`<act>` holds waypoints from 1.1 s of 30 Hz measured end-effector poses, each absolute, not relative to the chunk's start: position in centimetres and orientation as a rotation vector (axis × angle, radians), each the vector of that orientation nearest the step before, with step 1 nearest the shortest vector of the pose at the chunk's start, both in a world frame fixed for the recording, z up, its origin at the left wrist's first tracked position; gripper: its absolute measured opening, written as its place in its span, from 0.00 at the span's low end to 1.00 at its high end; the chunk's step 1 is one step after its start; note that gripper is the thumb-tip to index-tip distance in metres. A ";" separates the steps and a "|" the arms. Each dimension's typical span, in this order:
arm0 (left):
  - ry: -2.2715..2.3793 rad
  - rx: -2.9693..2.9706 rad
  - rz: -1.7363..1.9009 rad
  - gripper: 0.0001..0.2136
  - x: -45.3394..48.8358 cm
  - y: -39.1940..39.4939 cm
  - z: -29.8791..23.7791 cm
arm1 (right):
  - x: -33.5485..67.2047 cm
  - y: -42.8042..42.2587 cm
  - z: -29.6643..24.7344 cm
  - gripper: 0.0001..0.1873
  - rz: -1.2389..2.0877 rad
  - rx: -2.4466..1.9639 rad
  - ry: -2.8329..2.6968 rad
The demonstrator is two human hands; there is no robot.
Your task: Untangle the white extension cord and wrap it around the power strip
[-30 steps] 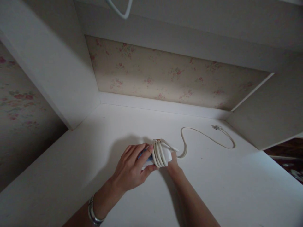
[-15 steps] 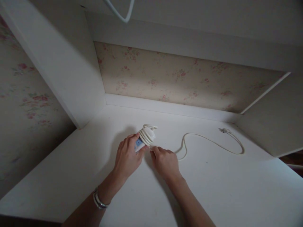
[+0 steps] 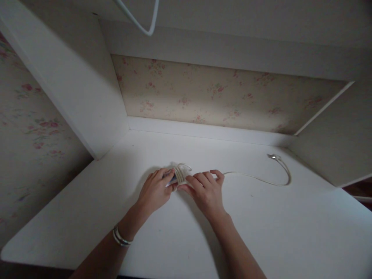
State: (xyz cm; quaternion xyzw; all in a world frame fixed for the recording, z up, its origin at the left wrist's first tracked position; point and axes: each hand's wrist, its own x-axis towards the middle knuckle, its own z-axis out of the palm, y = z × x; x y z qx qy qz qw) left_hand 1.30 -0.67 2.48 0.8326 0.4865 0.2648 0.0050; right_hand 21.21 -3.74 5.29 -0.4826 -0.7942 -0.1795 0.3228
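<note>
My left hand [image 3: 153, 192] grips a white power strip [image 3: 169, 177] with a blue socket face, thumb on top and fingers around its near side. Several turns of white cord [image 3: 180, 174] are wrapped about the strip's right part, and a small loop stands out at the far side. My right hand [image 3: 205, 192] is closed at the wrapped end, thumb and fingertips pinching the cord against or beside the strip; the exact grip is partly hidden. From behind its fingers a loose length of cord [image 3: 254, 178] runs right across the white surface to a plug [image 3: 272, 157].
The white tabletop [image 3: 162, 240] is enclosed by a left side panel [image 3: 87, 97], a low back ledge [image 3: 203, 130] and a right panel [image 3: 334, 155]. Overhead is a white board [image 3: 217, 50] with a white wire loop [image 3: 149, 31] hanging at the top. Floral wallpaper [image 3: 186, 93] covers the back.
My right hand has moved up against the wrapped end, its fingers more spread. The strip has turned and lowered slightly. The loose cord's bend beside my right hand has straightened, and the plug end shifted slightly left.
</note>
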 end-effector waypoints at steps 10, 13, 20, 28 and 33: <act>1.325 2.601 0.657 0.25 0.5 -1.0 3.3 | 23.0 -1.9 4.4 0.14 -0.453 -1.448 -1.782; 1.411 2.634 0.593 0.26 0.5 -1.1 3.4 | 23.0 -1.8 4.1 0.15 -0.479 -1.485 -1.711; 1.471 2.715 0.515 0.28 0.6 -1.5 3.5 | 22.7 -1.6 3.6 0.17 -0.483 -1.466 -1.634; 1.351 2.714 0.518 0.28 1.2 -2.3 3.7 | 22.8 -1.8 3.8 0.20 -0.444 -1.428 -1.576; 1.240 2.787 0.443 0.28 2.0 -3.1 4.1 | 22.8 -1.9 4.4 0.17 -0.314 -1.319 -1.630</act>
